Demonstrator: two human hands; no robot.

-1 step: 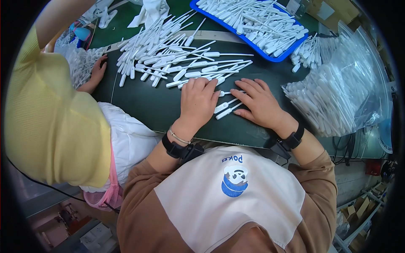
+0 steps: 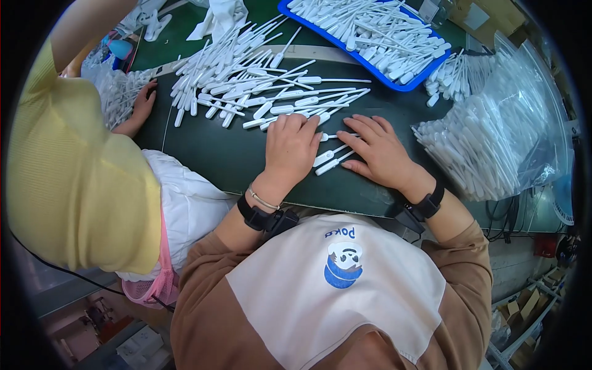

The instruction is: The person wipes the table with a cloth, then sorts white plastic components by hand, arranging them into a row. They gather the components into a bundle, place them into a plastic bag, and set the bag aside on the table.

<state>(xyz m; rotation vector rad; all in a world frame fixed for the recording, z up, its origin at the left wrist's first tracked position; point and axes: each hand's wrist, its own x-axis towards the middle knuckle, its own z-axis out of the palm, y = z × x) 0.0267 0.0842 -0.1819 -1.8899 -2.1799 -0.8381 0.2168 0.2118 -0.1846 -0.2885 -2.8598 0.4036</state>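
L hand [image 2: 291, 147] and R hand [image 2: 381, 150] are resting flat, fingers spread, gripping nothing. White sticks [image 2: 332, 159] are lying between both thumbs, long axis slanting up-right; L thumb nearer.

My dark green table [image 2: 216, 154] carries a spread of white plastic sticks [image 2: 259, 86], a blue tray [image 2: 394, 80] of more, and clear bags [image 2: 493, 135], probably holding the same.

Head camera looks steeply down, close over the dark table [image 2: 216, 154]; fisheye-bent edges.
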